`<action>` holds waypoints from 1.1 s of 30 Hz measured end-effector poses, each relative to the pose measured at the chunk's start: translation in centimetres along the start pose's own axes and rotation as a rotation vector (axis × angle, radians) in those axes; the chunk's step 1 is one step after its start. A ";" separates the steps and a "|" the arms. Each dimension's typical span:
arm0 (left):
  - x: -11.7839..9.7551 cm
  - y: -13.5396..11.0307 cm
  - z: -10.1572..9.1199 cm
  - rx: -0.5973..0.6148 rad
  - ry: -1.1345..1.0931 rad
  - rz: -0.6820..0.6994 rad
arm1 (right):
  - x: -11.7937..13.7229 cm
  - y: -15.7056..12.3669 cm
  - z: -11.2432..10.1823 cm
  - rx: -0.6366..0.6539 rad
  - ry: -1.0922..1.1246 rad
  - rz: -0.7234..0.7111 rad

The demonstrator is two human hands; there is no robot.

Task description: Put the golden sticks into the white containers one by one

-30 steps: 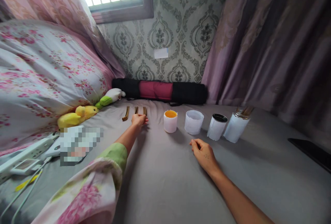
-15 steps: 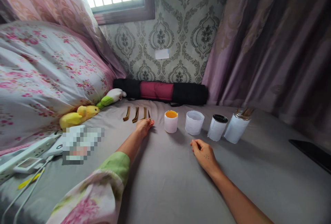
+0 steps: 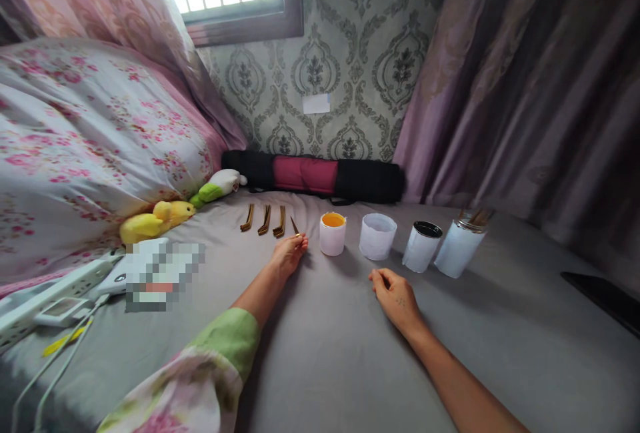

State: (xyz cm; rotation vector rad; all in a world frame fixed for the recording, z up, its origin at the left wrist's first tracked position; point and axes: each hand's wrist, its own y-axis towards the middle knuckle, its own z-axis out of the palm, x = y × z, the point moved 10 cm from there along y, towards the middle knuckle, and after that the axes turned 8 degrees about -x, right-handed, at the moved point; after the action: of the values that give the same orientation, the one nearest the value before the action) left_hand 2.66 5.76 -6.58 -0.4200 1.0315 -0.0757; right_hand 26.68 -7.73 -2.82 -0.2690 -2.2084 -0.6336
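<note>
My left hand (image 3: 290,254) is closed, pinching a thin pointed brown stick (image 3: 295,225) whose tip points up and away. Just left of it, three narrow, bent golden-brown pieces lie in a row; the nearest bent piece (image 3: 281,221) is close to my fingers. To the right of that hand stands a white cup with an orange inside (image 3: 333,239). My right hand (image 3: 396,296) rests on the grey sheet with its fingers curled in, and nothing shows in it. Beyond it are a pale translucent cup (image 3: 377,241) and a white-wrapped can with a dark inside (image 3: 421,249).
A white-wrapped jar (image 3: 457,253) holding brown sticks stands far right, near a flat black object (image 3: 600,299). Along the wall lies a black and maroon roll (image 3: 305,175). Plush toys (image 3: 155,223), a power strip (image 3: 70,289) and cables are on the left.
My left hand has drawn slightly right and nearer, bringing the pointed brown stick away from the row of bent pieces. My right hand stays put; the view has shifted a little.
</note>
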 end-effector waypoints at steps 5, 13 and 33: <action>0.9 -1.7 0.8 0.070 -0.013 -0.033 | 0.2 -0.1 -0.1 -0.008 -0.002 -0.002; 1.8 -3.6 1.7 0.165 -0.012 0.033 | -0.1 -0.1 0.0 -0.012 -0.008 0.005; 1.4 -7.8 2.4 0.241 0.254 0.327 | 0.0 -0.2 -0.1 0.011 0.039 0.017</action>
State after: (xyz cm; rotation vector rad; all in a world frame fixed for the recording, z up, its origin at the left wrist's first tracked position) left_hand 6.44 -1.08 -3.79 -0.0183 1.3122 0.0414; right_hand 26.64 -7.96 -2.87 -0.2675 -2.1690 -0.6122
